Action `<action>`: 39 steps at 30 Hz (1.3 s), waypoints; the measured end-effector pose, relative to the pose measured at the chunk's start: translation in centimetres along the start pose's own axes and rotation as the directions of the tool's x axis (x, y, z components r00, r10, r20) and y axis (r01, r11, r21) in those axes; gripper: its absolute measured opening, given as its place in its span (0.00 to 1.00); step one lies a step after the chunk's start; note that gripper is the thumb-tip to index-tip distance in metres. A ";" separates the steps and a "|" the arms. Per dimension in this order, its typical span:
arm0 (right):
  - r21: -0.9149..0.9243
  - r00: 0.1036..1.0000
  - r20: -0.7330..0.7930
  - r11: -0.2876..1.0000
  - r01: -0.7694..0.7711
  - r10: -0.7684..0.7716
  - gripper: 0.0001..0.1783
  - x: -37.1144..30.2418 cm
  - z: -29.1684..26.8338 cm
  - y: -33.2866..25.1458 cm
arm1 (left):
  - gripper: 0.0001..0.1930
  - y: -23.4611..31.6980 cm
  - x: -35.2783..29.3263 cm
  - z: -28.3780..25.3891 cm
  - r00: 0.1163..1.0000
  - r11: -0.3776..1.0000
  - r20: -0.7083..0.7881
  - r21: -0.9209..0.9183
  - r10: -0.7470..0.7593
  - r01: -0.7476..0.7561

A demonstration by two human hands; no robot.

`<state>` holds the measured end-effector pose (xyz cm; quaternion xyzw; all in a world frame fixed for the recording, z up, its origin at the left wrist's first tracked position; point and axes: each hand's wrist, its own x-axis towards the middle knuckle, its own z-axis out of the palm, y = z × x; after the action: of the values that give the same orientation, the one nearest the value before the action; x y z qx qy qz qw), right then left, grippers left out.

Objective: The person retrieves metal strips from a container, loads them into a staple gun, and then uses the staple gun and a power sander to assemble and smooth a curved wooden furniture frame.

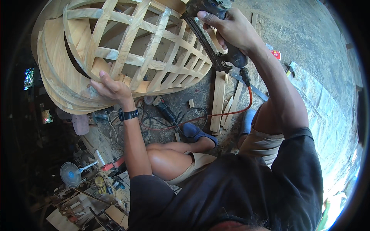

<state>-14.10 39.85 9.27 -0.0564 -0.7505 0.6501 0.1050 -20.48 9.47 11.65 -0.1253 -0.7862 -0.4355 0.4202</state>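
Observation:
A large curved wooden lattice frame (pixel 133 59), built of crossing pale slats with solid curved panels at its left end, fills the upper left. My left hand (pixel 112 89) is on its near lower edge, fingers wrapped round the rim and partly hidden behind the wood. In my right hand (pixel 236 31) is a black air nailer (pixel 202 40), gripped by its handle and held up at the frame's right side. Its long magazine slants down toward the handle's end, where an orange air hose (pixel 249 101) joins it. The nailer's nose is cut off by the upper picture edge.
Loose wood strips (pixel 217 102) and a metal straightedge (pixel 259 92) lie right of the frame. A corded power tool (pixel 165 111) and tangled cables lie on the floor below it. A hammer (pixel 290 70) and plastic sheet (pixel 323 115) are at right, a fan (pixel 71 175) at left.

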 end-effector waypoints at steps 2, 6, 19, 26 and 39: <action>-0.017 0.998 -0.025 0.998 0.057 -0.057 0.28 0.1 0.1 -0.1 | 0.29 0.0 0.0 -0.1 1.000 1.000 0.012 0.014 -0.028 0.028; -0.037 0.985 0.072 0.987 -0.157 0.159 0.19 -0.6 -1.2 -4.1 | 0.29 0.5 0.0 -0.2 0.996 0.993 0.060 -0.091 -0.068 0.073; -0.037 0.999 -0.044 0.999 0.002 -0.003 0.22 -0.2 -0.3 -2.1 | 0.25 -0.1 0.0 -0.2 1.000 1.000 0.010 -0.010 0.012 -0.012; -0.125 0.997 -0.057 0.991 -0.050 0.043 0.22 -0.4 -0.9 -3.1 | 0.24 0.0 0.4 -0.4 0.998 0.998 0.028 0.030 0.061 -0.062; -0.051 0.997 -0.062 0.998 0.034 -0.037 0.23 0.2 0.0 -1.1 | 0.25 -1.1 0.5 -0.3 0.996 0.997 0.049 -0.033 0.076 -0.074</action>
<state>-14.24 39.70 10.37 -0.0659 -0.7637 0.6271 0.1386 -21.22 8.56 11.47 -0.1722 -0.7843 -0.4285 0.4143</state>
